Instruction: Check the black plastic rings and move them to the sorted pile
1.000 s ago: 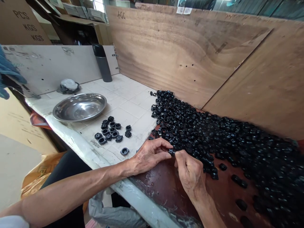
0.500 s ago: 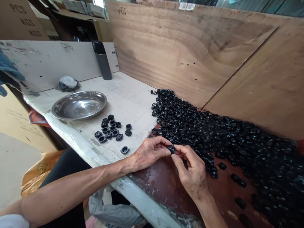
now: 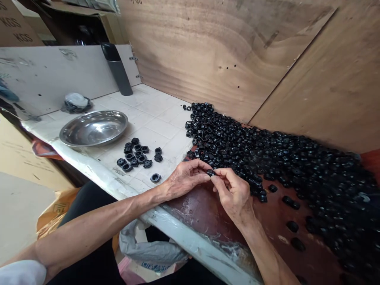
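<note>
Between the fingertips of both hands is a small black plastic cap (image 3: 211, 173), held just above the table's dark red surface (image 3: 202, 209). My left hand (image 3: 187, 178) pinches it from the left, thumb and fingers closed. From the right, my right hand (image 3: 234, 194) grips the same piece between thumb and forefinger. The fingers cover much of the cap. Just beyond the hands spreads a large heap of similar black plastic pieces (image 3: 237, 138). To the left, a small cluster of black caps (image 3: 136, 154) lies on the white tabletop, with one cap (image 3: 155, 178) apart, nearer my left forearm.
A shallow steel bowl (image 3: 94, 128) stands on the white tabletop at left. Behind it are a dark grey thermos (image 3: 117, 71) and a small plastic-wrapped bundle (image 3: 76, 103). A plywood panel (image 3: 208, 51) walls the back. Below the table edge hangs a grey sack (image 3: 151, 249).
The view has shifted a little, so the table and heap appear higher and further left. Both hands still hold the cap, whose tilt has changed between the fingers.
</note>
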`<state>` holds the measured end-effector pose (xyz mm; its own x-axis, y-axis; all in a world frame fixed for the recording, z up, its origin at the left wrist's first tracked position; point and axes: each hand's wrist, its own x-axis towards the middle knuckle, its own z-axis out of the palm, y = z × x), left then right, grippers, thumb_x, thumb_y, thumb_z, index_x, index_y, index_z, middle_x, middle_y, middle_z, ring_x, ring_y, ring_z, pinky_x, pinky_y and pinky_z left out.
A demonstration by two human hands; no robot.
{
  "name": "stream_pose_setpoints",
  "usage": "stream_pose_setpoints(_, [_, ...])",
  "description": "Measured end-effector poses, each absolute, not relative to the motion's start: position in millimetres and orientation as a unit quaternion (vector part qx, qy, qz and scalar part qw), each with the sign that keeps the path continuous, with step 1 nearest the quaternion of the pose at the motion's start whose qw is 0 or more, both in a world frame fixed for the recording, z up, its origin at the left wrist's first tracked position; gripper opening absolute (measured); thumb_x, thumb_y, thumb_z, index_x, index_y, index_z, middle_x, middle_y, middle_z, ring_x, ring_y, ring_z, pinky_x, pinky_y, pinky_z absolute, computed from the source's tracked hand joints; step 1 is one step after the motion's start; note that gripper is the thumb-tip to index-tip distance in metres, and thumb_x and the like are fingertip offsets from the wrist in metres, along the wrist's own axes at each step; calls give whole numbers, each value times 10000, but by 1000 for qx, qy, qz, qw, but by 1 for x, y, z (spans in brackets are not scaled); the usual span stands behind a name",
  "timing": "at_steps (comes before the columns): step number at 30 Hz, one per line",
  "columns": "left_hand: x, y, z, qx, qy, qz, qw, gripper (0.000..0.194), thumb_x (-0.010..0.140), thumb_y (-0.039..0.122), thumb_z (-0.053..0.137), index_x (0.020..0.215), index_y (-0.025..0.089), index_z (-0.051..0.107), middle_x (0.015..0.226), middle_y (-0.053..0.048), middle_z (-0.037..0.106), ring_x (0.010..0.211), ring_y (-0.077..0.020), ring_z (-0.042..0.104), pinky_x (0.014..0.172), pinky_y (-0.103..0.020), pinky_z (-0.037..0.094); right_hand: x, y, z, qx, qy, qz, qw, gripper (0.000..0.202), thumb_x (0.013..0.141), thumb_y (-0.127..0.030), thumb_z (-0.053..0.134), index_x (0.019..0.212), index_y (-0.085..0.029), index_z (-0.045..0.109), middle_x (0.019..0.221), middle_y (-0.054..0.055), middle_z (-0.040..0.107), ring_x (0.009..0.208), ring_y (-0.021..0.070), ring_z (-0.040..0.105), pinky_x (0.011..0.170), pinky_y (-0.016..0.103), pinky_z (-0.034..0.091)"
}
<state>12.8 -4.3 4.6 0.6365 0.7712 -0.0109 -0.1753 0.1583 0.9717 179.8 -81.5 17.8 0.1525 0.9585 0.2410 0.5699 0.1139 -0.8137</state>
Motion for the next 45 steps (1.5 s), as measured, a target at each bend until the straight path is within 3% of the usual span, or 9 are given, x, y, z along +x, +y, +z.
stream_pose_setpoints(7, [12, -4, 7, 509, 265, 326, 751, 381, 799, 341, 820, 1069, 124, 664, 958, -70, 758, 886, -202, 743, 909, -390, 579, 182, -81, 19, -596, -624, 211, 458, 174, 971, -353, 598, 1042, -211, 668, 900, 36, 713, 771, 173, 688, 732, 273, 547])
stream_pose_setpoints(10, [12, -3, 5, 550, 263, 326, 723, 338, 836, 336, 782, 1073, 130, 655, 950, -67, 752, 875, -201, 738, 878, -379, 585, 179, -81, 19, -618, -589, 255, 454, 174, 952, -369, 616, 987, -209, 671, 795, 17, 702, 670, 163, 663, 672, 273, 535])
stream_pose_setpoints(14, [10, -3, -3, 733, 272, 364, 506, 216, 919, 274, 677, 1102, 162, 657, 1054, -76, 732, 969, -203, 707, 904, -366, 569, 170, -79, 14, -616, -453, 424, 485, 247, 914, -434, 633, 908, -188, 647, 597, -23, 618, 569, 146, 597, 604, 261, 498])
stream_pose_setpoints(18, [4, -6, -5, 872, 199, 338, 292, 224, 997, 212, 505, 1199, 190, 601, 1183, -97, 679, 1123, -210, 651, 981, -374, 538, 176, -76, 14, -591, -395, 517, 477, 331, 823, -491, 682, 781, -168, 623, 659, 11, 631, 491, 126, 541, 518, 274, 486])
stream_pose_setpoints(21, [-11, -8, 0, 940, 173, 239, 173, 221, 979, 189, 454, 1118, 178, 626, 1093, -104, 655, 1037, -224, 628, 906, -364, 543, 201, -77, 24, -633, -425, 476, 438, 343, 814, -499, 701, 743, -169, 636, 629, 8, 637, 461, 121, 528, 475, 252, 429])
stream_pose_setpoints(26, [-61, 9, 5, 957, 237, 161, 40, 187, 900, 119, 466, 915, 155, 649, 907, -110, 613, 860, -250, 534, 778, -406, 511, 238, -86, 41, -746, -586, 225, 220, 205, 791, -358, 707, 673, -219, 613, 594, -20, 634, 508, 137, 534, 499, 249, 335])
stream_pose_setpoints(30, [-79, 19, 10, 932, 310, 187, -23, 164, 943, 191, 485, 913, 167, 644, 1084, -137, 615, 1072, -309, 516, 896, -466, 497, 228, -90, 34, -732, -650, 167, 116, 149, 789, -284, 708, 710, -237, 591, 545, -38, 598, 484, 148, 516, 509, 268, 277])
stream_pose_setpoints(35, [-31, -2, 8, 923, 304, 211, 105, 169, 995, 236, 468, 955, 181, 623, 975, -102, 628, 888, -232, 583, 803, -379, 536, 215, -86, 19, -731, -668, 87, 113, 142, 839, -292, 710, 921, -216, 623, 658, 10, 672, 617, 214, 645, 594, 293, 349])
stream_pose_setpoints(45, [45, -16, -15, 912, 280, 211, 211, 172, 947, 201, 514, 1112, 187, 564, 980, -73, 643, 880, -224, 657, 770, -340, 546, 237, -92, 34, -750, -656, 84, -5, 206, 784, -272, 799, 865, -217, 618, 864, 60, 722, 823, 278, 705, 625, 309, 373])
